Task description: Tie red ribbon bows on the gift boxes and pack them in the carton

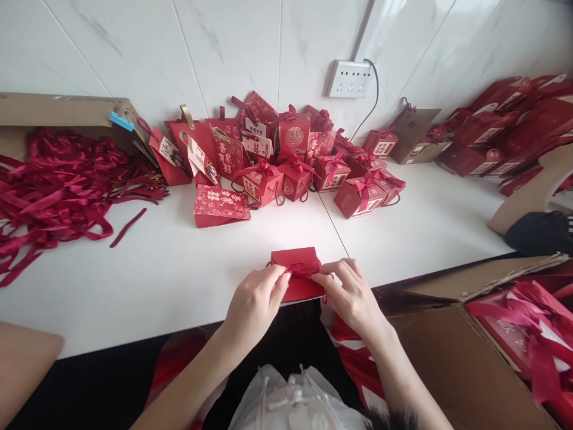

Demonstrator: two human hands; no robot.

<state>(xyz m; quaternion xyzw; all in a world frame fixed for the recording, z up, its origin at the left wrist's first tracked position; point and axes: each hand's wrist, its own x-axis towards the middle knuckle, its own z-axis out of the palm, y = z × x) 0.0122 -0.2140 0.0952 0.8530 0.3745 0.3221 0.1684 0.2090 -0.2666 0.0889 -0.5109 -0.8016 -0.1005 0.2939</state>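
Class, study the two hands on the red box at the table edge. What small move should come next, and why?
Probably draw the ribbon ends apart to tighten it. The left hand and right hand both pinch the ribbon, bunched on top of the box, and no bow shows yet like those on the tied boxes behind.

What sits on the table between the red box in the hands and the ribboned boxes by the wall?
Nothing: the head view shows bare white table between the red box and the ribboned boxes, crossed only by a seam.
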